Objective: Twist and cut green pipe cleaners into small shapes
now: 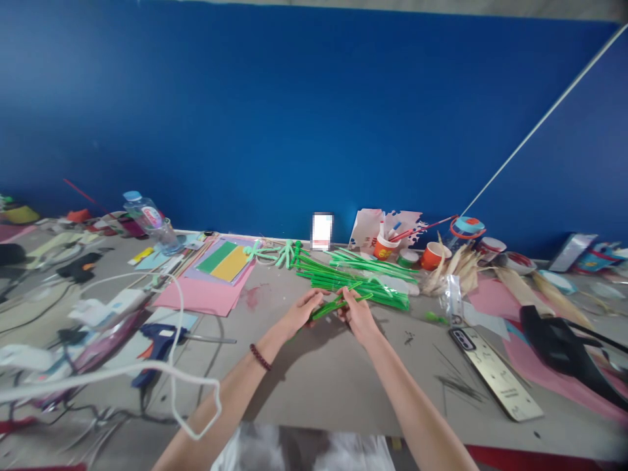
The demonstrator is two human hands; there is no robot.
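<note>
Both hands meet over the middle of the table around a few bent green pipe cleaners. My left hand, with a beaded bracelet at its wrist, closes on their left end. At the right end my right hand pinches them, and looped tips stick out past its fingers. Just beyond lies a pile of straight green pipe cleaners. Left of that pile are light green twisted pipe-cleaner shapes. My fingers hide part of the held piece.
A phone lies at the right, near thin dark wires. Left are a glue gun, a white cable, pink paper and a bottle. Paper cups stand before the blue wall.
</note>
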